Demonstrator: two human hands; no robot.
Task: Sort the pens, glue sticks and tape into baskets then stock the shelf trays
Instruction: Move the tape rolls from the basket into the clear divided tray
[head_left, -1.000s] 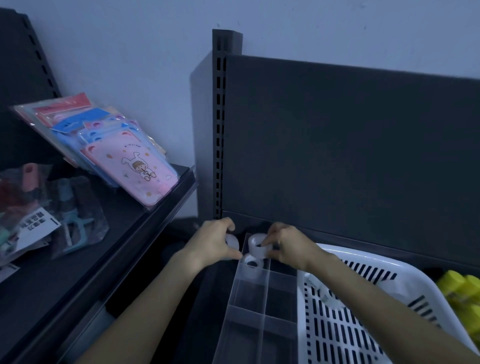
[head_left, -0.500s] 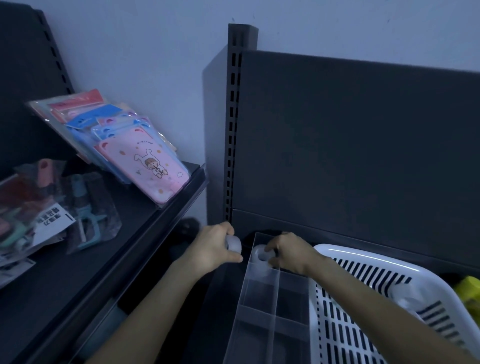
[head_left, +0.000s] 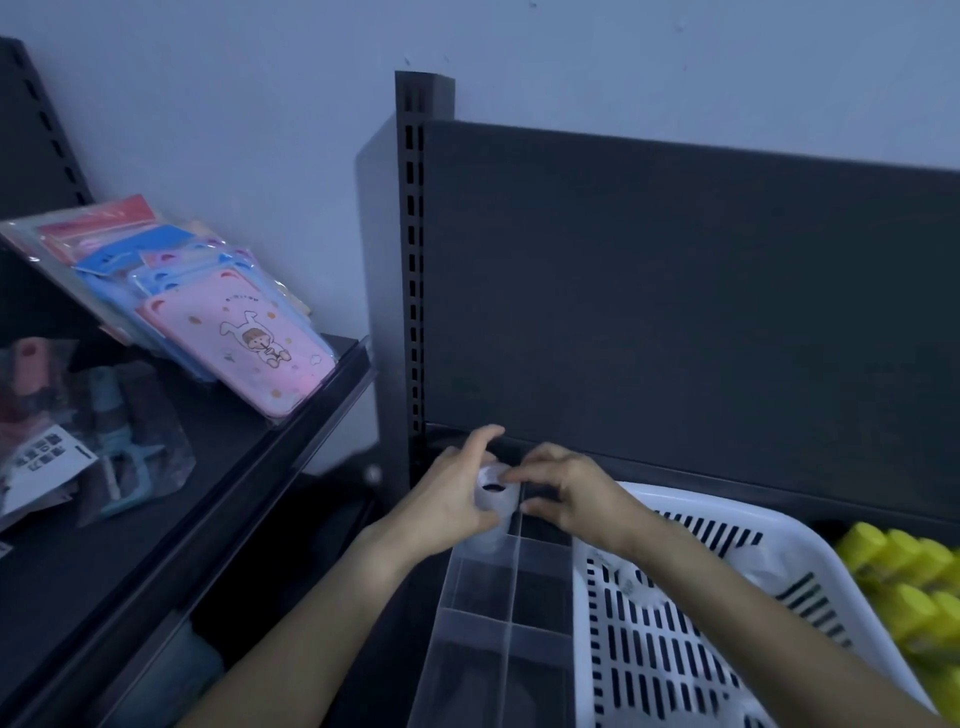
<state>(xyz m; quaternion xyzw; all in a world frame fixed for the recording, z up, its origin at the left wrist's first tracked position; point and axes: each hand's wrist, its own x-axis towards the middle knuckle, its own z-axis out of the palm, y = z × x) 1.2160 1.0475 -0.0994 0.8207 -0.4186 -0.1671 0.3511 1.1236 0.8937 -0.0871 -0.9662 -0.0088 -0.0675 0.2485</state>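
Note:
A clear divided shelf tray (head_left: 511, 597) lies on the dark shelf in front of me. My left hand (head_left: 447, 504) grips a white tape roll (head_left: 496, 491) over the tray's far left compartment. My right hand (head_left: 563, 491) is beside it with curled fingers touching the same roll at the tray's far end; whether it holds a second roll is hidden. A white slotted basket (head_left: 675, 639) stands right of the tray, with pale tape rolls (head_left: 631, 582) faintly visible inside.
Yellow glue sticks (head_left: 906, 582) lie at the far right. A black slotted upright (head_left: 413, 260) and back panel (head_left: 675, 312) rise behind the tray. The neighbouring shelf (head_left: 218, 467) on the left carries pink and blue packaged items (head_left: 249, 348).
My left hand moved right with its tape roll, from beside the tray to over the far left compartment. My right hand stayed at the tray's far end, now meeting the left.

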